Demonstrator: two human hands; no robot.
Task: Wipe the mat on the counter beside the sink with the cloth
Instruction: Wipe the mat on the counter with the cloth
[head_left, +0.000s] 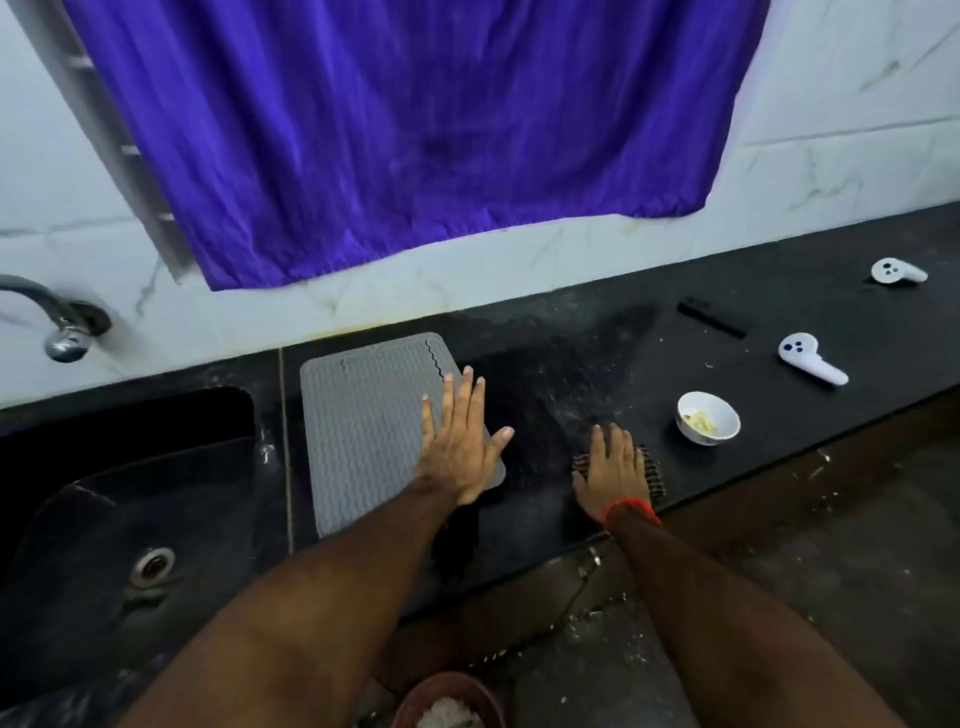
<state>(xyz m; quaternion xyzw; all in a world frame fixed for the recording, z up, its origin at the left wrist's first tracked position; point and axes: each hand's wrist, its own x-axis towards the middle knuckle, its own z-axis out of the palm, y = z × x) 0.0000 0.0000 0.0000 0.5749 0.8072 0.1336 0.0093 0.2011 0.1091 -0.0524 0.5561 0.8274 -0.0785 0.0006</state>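
A grey ribbed mat (363, 431) lies flat on the black counter (566, 364), just right of the sink (130, 519). My left hand (460, 441) rests palm down on the mat's right edge, fingers spread and reaching past it onto the counter. To the right, near the counter's front edge, my right hand (615, 475) presses flat on a dark striped cloth (652, 470). Only the cloth's edges show around the hand. The cloth sits apart from the mat, on bare counter.
A white bowl (707, 417) with food scraps stands right of the cloth. Two white controllers (810, 358) (896, 271) and a black bar (711, 318) lie further right. A tap (57, 322) hangs over the sink, and a purple cloth (415, 130) hangs on the wall.
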